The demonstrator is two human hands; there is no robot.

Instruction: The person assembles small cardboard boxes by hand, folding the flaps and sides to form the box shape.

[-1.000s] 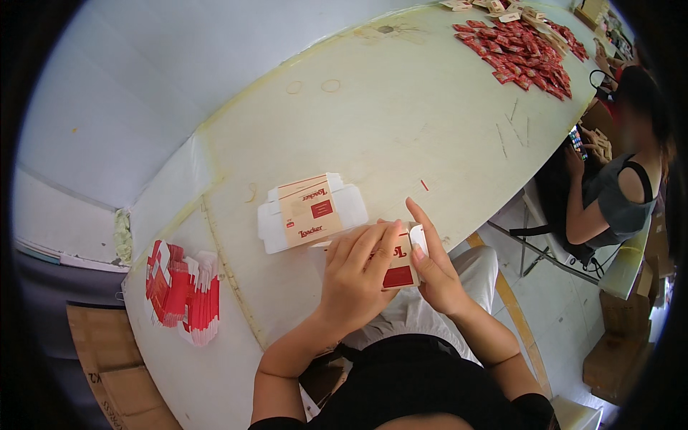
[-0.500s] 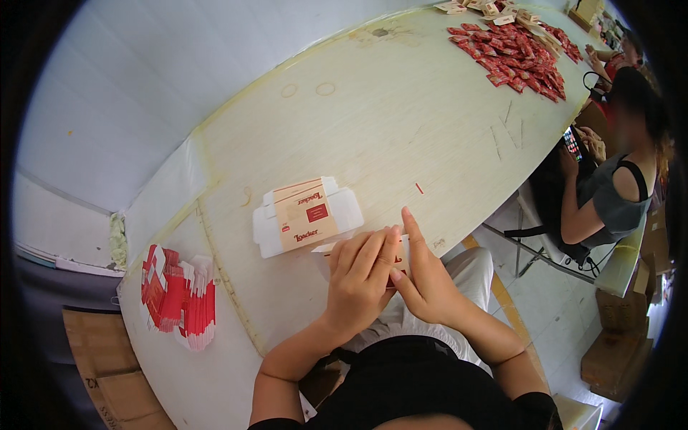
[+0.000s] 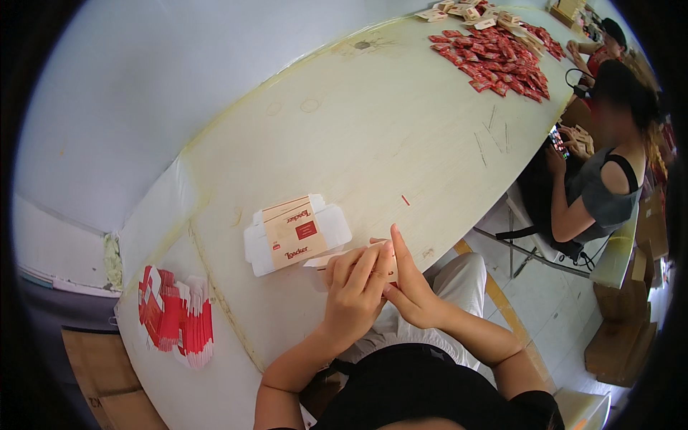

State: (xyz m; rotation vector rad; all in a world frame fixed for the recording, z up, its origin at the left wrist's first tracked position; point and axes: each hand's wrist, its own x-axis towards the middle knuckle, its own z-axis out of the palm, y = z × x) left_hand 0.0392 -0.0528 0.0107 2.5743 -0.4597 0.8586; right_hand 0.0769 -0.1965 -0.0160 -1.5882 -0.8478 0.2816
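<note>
Between my two hands, near the table's front edge, is a small cream and white carton (image 3: 317, 263), mostly hidden by my fingers. My left hand (image 3: 355, 290) lies over it with the fingers close together. From the other side my right hand (image 3: 410, 295) presses against it, thumb bent in and index finger stretched upward. Just beyond my left hand lies a flat, unfolded carton (image 3: 294, 228), beige in the middle with a red patch and white flaps at its ends.
Folded red and white cartons (image 3: 175, 312) stand in rows at the left. A heap of red packets (image 3: 502, 61) and several cream boxes (image 3: 469, 13) lie at the table's far right. Beyond the right edge a person (image 3: 602, 172) sits holding a phone (image 3: 559, 142).
The view has shifted a little, so table and packets appear lower and further left. My hands stay pressed around the carton; my right fingers sit slightly lower in the picture.
</note>
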